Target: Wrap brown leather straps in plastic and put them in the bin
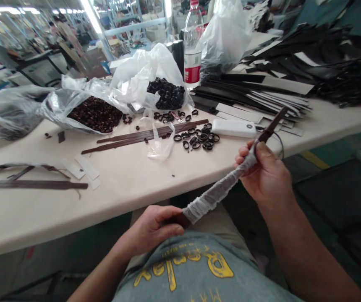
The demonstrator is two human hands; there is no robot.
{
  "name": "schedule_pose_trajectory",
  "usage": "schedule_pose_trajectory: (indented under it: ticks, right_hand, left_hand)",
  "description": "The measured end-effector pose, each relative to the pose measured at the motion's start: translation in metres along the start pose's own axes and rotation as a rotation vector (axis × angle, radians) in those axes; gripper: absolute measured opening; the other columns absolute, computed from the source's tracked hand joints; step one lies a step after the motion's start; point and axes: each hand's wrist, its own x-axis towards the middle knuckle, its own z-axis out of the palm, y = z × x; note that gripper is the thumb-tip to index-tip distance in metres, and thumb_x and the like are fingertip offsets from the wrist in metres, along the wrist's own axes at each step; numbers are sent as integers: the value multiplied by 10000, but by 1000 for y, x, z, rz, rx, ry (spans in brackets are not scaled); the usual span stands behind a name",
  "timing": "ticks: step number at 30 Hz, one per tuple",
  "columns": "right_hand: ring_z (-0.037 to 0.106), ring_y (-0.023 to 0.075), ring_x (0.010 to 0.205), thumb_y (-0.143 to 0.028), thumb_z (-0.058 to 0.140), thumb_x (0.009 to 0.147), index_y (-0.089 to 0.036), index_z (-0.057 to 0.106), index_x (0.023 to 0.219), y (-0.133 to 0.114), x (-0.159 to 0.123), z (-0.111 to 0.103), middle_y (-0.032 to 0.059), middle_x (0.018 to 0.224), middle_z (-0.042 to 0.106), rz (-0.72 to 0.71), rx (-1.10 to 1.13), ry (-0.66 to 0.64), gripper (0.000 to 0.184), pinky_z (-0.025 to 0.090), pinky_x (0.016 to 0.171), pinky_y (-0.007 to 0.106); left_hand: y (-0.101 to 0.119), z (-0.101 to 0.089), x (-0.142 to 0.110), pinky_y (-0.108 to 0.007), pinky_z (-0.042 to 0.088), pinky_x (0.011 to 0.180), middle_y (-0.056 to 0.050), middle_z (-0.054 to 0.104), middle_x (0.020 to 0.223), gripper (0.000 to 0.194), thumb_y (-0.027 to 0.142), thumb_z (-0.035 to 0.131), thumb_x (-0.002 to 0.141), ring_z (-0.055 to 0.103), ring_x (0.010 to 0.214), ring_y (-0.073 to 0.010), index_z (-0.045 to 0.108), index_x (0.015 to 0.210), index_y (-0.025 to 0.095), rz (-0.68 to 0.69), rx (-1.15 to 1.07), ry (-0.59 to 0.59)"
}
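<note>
A dark brown leather strap (275,122) runs slantwise across my lap, in front of the table edge. Crinkled translucent white wrapping (218,193) covers its middle stretch. My left hand (158,226) pinches the lower end, just past where the wrapping stops. Higher up, my right hand (265,170) grips the strap near the wrapping's other end, thumb on top. The strap's narrow tip sticks out beyond my right hand, close to a white plastic device (234,128) with a cable.
On the table (130,180) lie brown straps (147,136), black rings (201,136) and white paper strips (87,167). Behind them are plastic bags of small brown pieces (95,114) and black pieces (166,94), a bottle (193,46), and piled black straps (294,63).
</note>
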Motion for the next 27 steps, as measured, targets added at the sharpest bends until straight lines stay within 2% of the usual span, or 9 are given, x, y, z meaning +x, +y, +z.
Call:
schedule_pose_trajectory:
  ticks: [5,9,11,13,15,18,20,23,27]
  right_hand:
    - [691,161,898,-395,757,782,-229,648,1003,20,15,-45,21,1071,679,-87,-126,217,297,575,717,279]
    - [632,235,1074,-285,749,764,-233,615,1040,9,34,-86,74,1224,596,-420,-423,511,311,525,896,411]
    - [577,262,1174,-247,740,793,-239,616,1134,0,30,-91,93,1283,572,-595,-724,539,363,450,1017,453]
    - [558,266,1205,-264,674,879,-250,610,1229,-6,14,-78,90,1284,596,-659,-996,381,356,405,1066,471]
    - [621,245,1106,-297,582,952,-247,636,1212,-3,-11,-49,76,1186,667,-585,-1075,90,269,446,1019,451]
    - [624,234,1094,-337,550,972,-204,636,1193,14,-46,2,79,1171,687,-356,-1091,-606,273,479,952,387]
    - [646,229,998,-341,559,966,-170,678,1084,29,-60,26,75,1046,720,-251,-1134,-948,240,485,892,354]
    - [653,177,754,-331,559,969,-162,704,907,44,-67,39,40,838,725,-69,-1196,-1141,231,466,692,273]
    - [662,158,768,-326,675,896,-179,724,974,49,-66,31,22,863,736,74,-1152,-1215,173,433,665,229]
  left_hand:
    - [16,-16,-10,-181,424,585,18,667,721,210,276,553,952,572,613,-94,707,1056,180,37,158,-35]
    - [20,-27,-15,-181,427,582,13,677,724,243,273,499,985,591,597,-91,687,1111,185,104,300,-4]
    - [22,-31,-18,-184,429,590,14,687,734,253,267,475,997,603,603,-93,674,1137,195,122,375,-10]
    - [24,-31,-17,-194,430,606,11,699,747,247,258,468,1001,620,626,-101,672,1127,199,133,459,-30]
    - [26,-26,-13,-209,429,619,2,713,765,232,262,473,999,642,660,-118,682,1074,195,141,530,-54]
    - [27,-16,-1,-230,423,613,-10,718,763,235,297,490,994,662,677,-143,695,978,185,142,609,-83]
    - [24,-11,5,-239,417,602,-14,716,747,266,333,495,994,662,664,-150,703,930,179,134,642,-92]
    - [16,-11,6,-236,415,606,-13,724,758,286,363,504,990,669,677,-148,715,911,186,126,637,-122]
    - [6,-20,-4,-216,436,644,5,745,805,168,297,590,945,676,711,-133,729,943,203,65,552,-127]
